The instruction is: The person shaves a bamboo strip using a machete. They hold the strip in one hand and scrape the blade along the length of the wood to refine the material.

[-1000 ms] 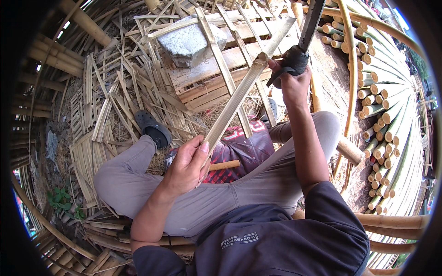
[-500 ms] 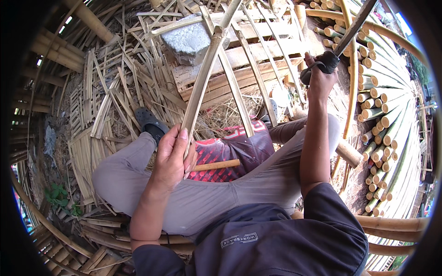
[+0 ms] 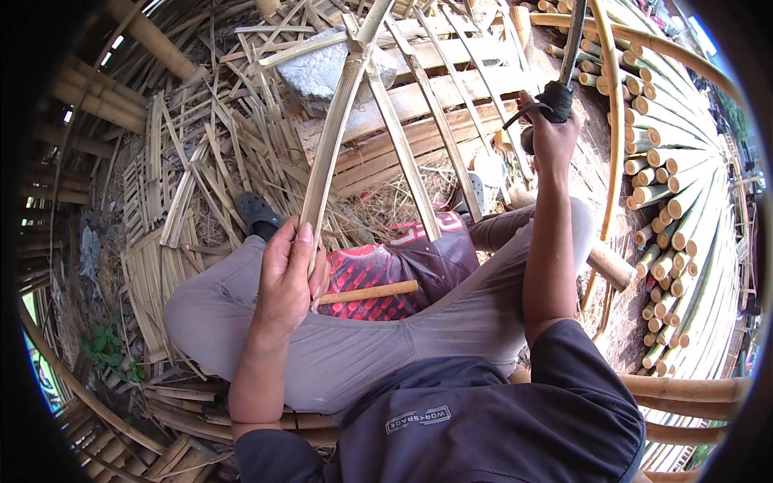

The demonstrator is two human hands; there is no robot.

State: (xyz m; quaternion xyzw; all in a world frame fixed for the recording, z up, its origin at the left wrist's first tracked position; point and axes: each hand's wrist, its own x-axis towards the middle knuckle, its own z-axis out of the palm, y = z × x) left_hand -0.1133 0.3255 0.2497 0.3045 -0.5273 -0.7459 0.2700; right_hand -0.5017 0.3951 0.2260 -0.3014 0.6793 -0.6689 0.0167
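Observation:
My left hand (image 3: 291,270) is closed around the lower end of a long split bamboo strip (image 3: 334,133). The strip slants up and away from me, with a knot near its far part. Raised at the right, my right hand (image 3: 554,138) grips a machete by its black-wrapped handle (image 3: 555,103). Its dark blade (image 3: 574,40) points up toward the top edge, where its tip is cut off. A short round stick (image 3: 370,292) lies on the red and dark patterned cloth (image 3: 439,270) across my lap, close to my left hand.
Several bamboo strips (image 3: 407,153) lean over wooden planks (image 3: 378,161) ahead of me, beside a grey stone block (image 3: 314,76). Split bamboo scraps (image 3: 233,137) cover the ground at left. A stack of bamboo poles (image 3: 668,185) is at right, with a thick bamboo piece (image 3: 612,266) by my knee.
My left hand and the bamboo strip have shifted a little to the left. The machete has swung from leaning right to nearly upright, while my right hand has barely moved.

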